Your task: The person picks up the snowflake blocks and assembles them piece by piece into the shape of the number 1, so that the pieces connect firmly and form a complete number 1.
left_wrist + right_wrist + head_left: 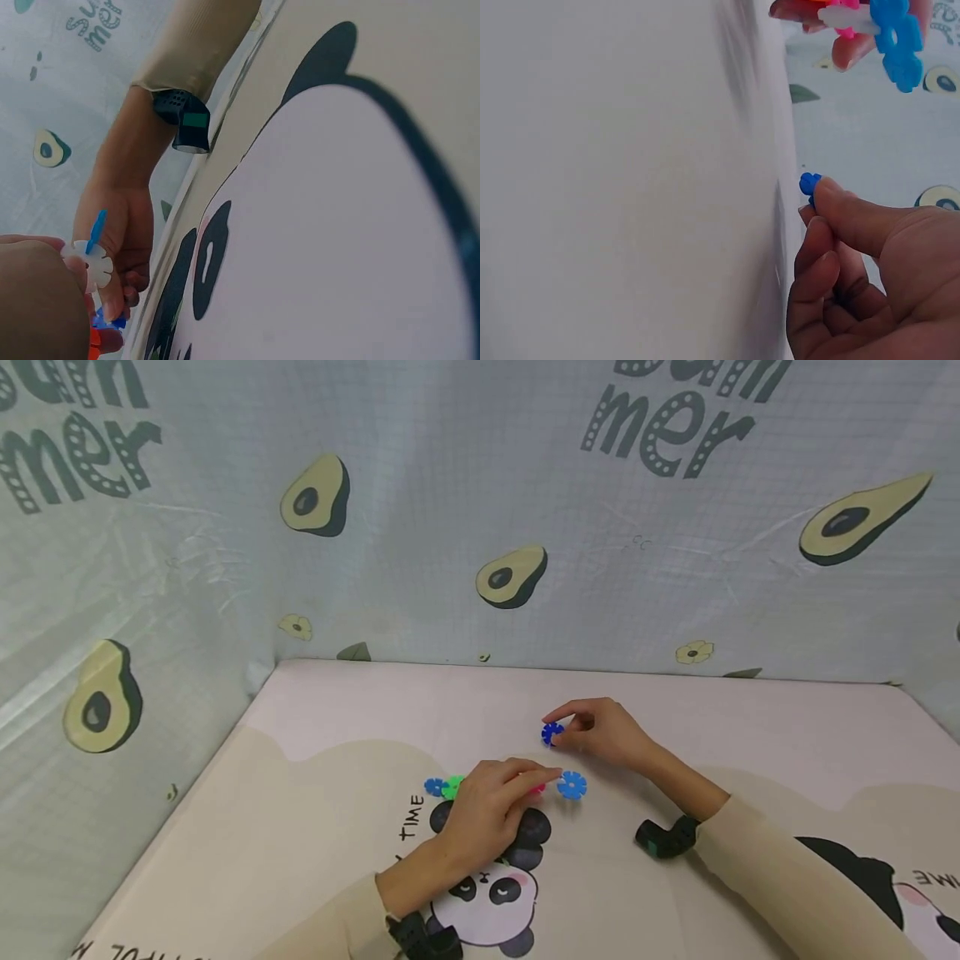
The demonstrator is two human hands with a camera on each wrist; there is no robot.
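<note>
My left hand [491, 802] grips a row of joined plastic snowflake discs, its fingers covering the middle. At the row's left end a blue disc [434, 787] and a green disc [452, 787] stick out. The right end carries a light blue disc [572, 785], with a bit of a pink disc [537, 789] beside it. Both wrist views show a white disc [97, 264] slotted to the light blue one; orange shows further along. Between thumb and fingertips, my right hand [607, 735] pinches a single dark blue snowflake disc [808, 182], held beyond the row's right end.
A pale cloth with printed pandas [487, 906] covers the table. Behind and to the left hangs a curtain with printed avocados [512, 578]. Each wrist wears a black camera [667, 837] on a strap.
</note>
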